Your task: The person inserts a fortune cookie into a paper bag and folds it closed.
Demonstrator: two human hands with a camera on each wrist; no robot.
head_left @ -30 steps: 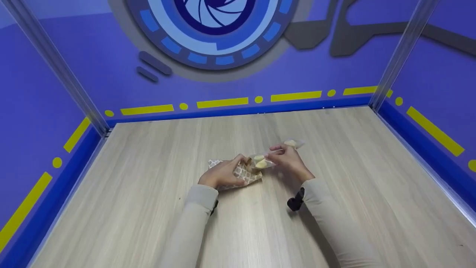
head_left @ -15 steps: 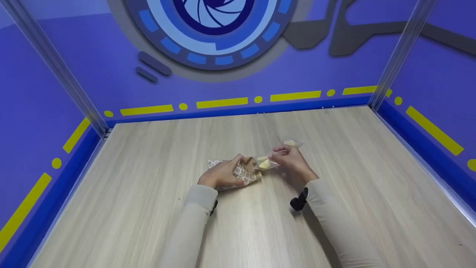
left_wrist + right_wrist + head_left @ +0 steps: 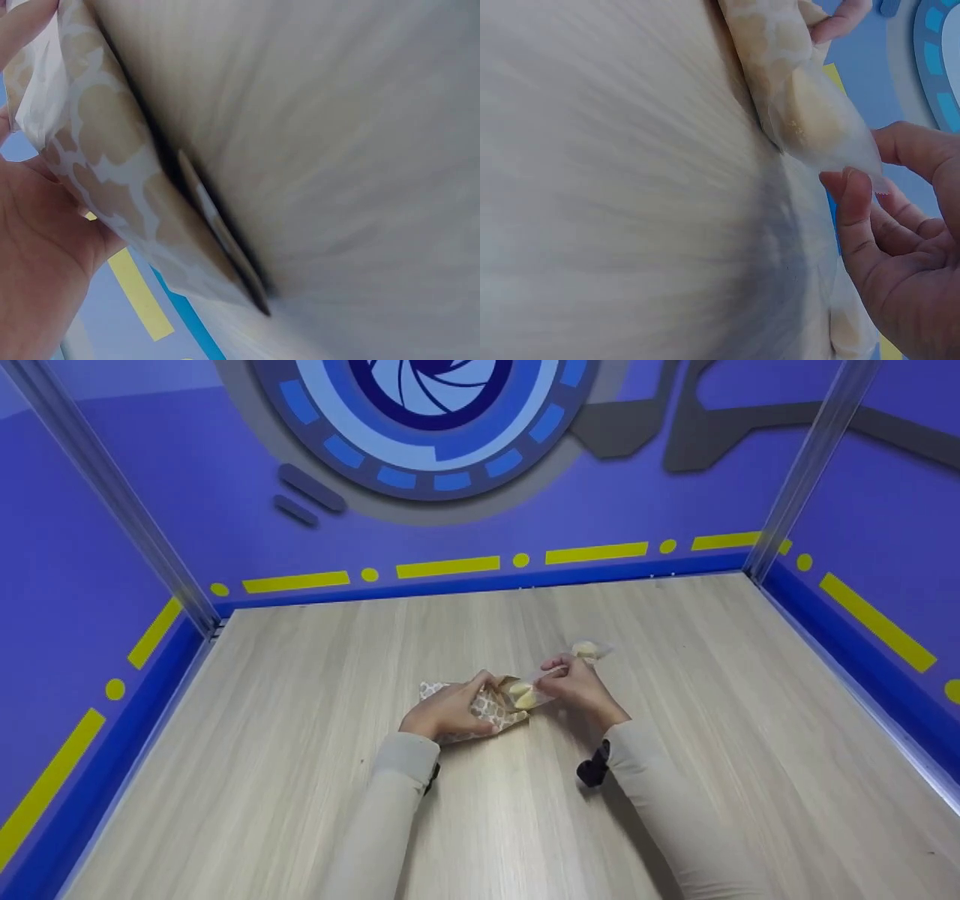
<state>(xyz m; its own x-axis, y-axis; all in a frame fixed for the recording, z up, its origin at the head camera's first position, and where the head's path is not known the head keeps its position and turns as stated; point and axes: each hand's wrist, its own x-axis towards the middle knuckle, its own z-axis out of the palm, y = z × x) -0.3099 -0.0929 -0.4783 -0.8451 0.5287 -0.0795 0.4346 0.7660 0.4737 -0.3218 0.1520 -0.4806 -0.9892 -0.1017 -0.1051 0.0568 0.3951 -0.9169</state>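
The left hand [image 3: 450, 712] grips a tan-and-white patterned paper bag [image 3: 489, 709] on a pale wooden table [image 3: 300, 712]; the right hand [image 3: 581, 688] pinches a translucent, yellowish-filled plastic packet [image 3: 525, 695] at its mouth, partly screening a second packet [image 3: 586, 649].

On the beige wood-grain tabletop [image 3: 300, 697], near its middle, lies a tan-and-white patterned paper bag [image 3: 491, 708], its mouth facing right. The left grip [image 3: 446, 714] lies across the bag, one corner showing on its far side. A small clear plastic packet with pale yellow pieces [image 3: 523, 695] sits at the mouth; whether its end is inside is unclear. The right grip [image 3: 579, 682], right of the bag, holds the packet's right end. A second small clear plastic packet [image 3: 586, 649] lies just beyond that grip. Behind the tabletop stands a printed purple-blue wall panel [image 3: 375, 536], silvery metal posts [image 3: 806, 472] at both far corners.
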